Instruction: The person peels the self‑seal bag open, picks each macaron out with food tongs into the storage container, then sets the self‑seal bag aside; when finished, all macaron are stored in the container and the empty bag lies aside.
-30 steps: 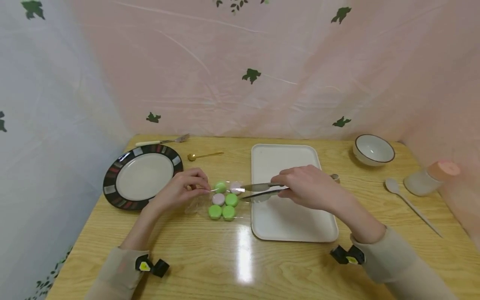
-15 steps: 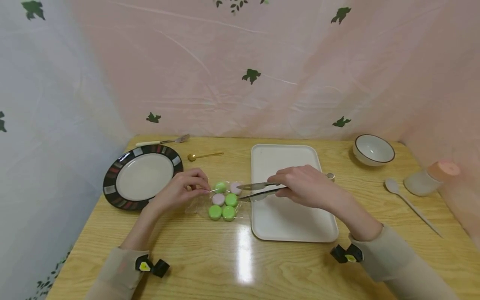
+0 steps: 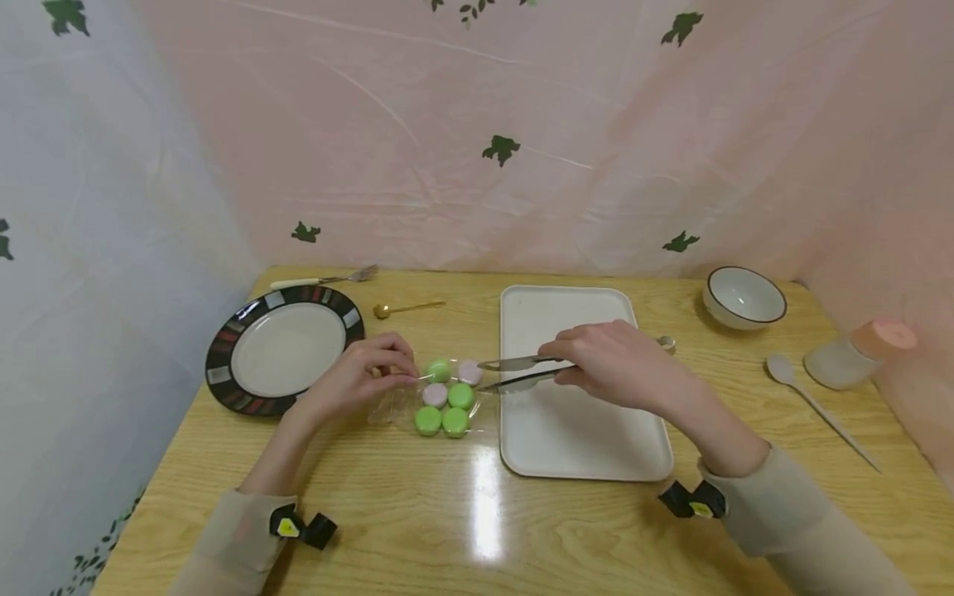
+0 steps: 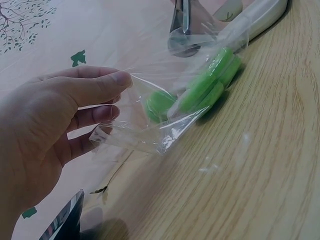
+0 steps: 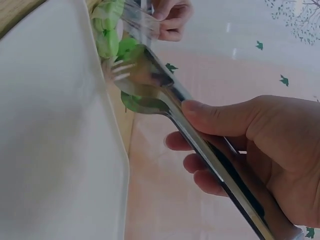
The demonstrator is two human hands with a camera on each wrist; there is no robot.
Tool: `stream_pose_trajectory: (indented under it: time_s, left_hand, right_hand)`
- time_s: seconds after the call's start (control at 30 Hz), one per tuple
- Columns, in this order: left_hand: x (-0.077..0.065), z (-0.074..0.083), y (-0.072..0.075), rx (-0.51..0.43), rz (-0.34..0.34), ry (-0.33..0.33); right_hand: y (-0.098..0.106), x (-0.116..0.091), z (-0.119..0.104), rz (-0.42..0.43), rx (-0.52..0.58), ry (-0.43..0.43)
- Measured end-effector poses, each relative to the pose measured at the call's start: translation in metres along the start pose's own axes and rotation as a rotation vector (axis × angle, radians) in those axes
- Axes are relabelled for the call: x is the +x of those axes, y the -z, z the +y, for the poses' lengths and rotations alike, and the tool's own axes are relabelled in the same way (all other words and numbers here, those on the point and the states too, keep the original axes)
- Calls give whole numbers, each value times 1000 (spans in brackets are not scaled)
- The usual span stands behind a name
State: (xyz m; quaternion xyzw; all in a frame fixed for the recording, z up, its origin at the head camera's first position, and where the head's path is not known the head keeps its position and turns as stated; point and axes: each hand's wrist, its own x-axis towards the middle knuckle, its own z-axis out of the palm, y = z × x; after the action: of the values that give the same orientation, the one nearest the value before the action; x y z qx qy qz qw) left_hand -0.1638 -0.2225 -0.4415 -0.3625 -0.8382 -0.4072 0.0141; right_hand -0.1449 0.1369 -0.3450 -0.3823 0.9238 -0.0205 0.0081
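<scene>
Green and pale pink macarons (image 3: 460, 396) lie in a clear plastic bag (image 4: 172, 137) on the wooden table, between the plate and the tray. My left hand (image 3: 375, 369) pinches the bag's left edge between thumb and fingertips, lifting that edge a little. In the left wrist view the other fingers of this hand (image 4: 65, 115) lie behind the film. Metal tongs (image 5: 200, 142) are gripped in my right hand (image 3: 614, 364), over the white tray (image 3: 589, 451). Their tips stand apart at the bag's right end, close to a pink macaron; nothing is visibly clasped between them.
A dark-rimmed plate (image 3: 286, 352) is at the left, with a fork (image 3: 324, 281) and small gold spoon (image 3: 408, 309) behind it. To the right are a white bowl (image 3: 744, 298), a jar (image 3: 842, 362) with a pink lid and a long spoon (image 3: 823, 412).
The tongs first shifted slightly left toward the macarons, then came back a little to the right. My left hand keeps its place on the bag, and the macarons have not visibly moved.
</scene>
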Motion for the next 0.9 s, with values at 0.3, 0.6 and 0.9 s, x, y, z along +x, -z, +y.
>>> stream_pose_trajectory:
  time_s: [0.3,0.6,0.9]
  left_hand:
    - [0,8,2,23,15,29]
    - [3,35,13,-2,-1,34]
    - [1,33,14,-13,-15,46]
  right_hand:
    - [1,5,-3,-23,47,33]
    - [-8,10,-3,-10,100,41]
    - [-19,22,-12,-13,92,67]
